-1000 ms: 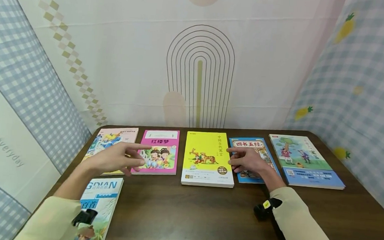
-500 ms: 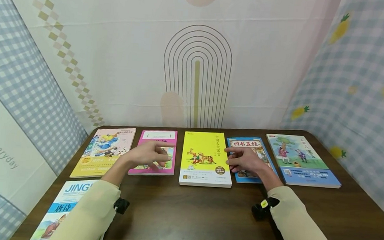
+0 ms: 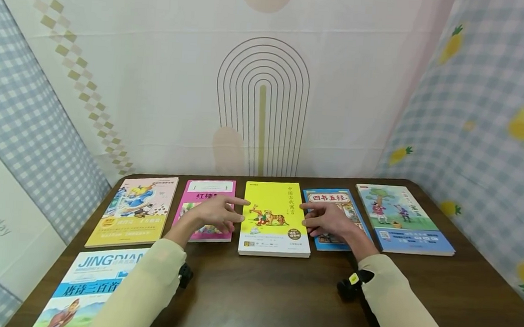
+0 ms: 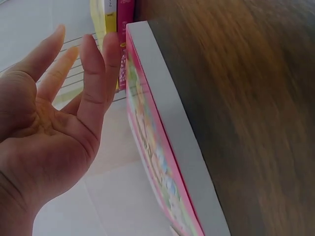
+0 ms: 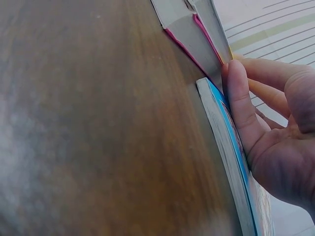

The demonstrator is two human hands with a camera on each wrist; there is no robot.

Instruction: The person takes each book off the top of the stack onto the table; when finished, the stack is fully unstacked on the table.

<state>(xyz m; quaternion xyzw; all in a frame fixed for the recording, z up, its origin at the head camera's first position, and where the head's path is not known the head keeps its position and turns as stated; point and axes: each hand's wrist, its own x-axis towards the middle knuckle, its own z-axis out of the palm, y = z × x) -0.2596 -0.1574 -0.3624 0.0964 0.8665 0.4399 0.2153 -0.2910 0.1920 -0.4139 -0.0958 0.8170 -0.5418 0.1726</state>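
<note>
A yellow book lies face up in the middle of the row, atop at least one magenta-covered book, whose spine shows in the left wrist view. My left hand hovers over the pink book, its loosely extended fingers reaching the yellow book's left edge; in the left wrist view nothing is in its grasp. My right hand is over the blue book with fingertips right at the yellow book's right edge. The right wrist view has its thumb and fingers against the side of that stack.
To the left are a pink-and-yellow book and, in front of it, a book marked JINGDIAN, partly covered by the left sleeve. A green-and-blue book lies at right. Behind the brown table hangs a white cloth.
My left hand has moved right, from over the left-hand books to the yellow book's left edge. The right hand has stayed at its right edge. The view has shifted slightly.
</note>
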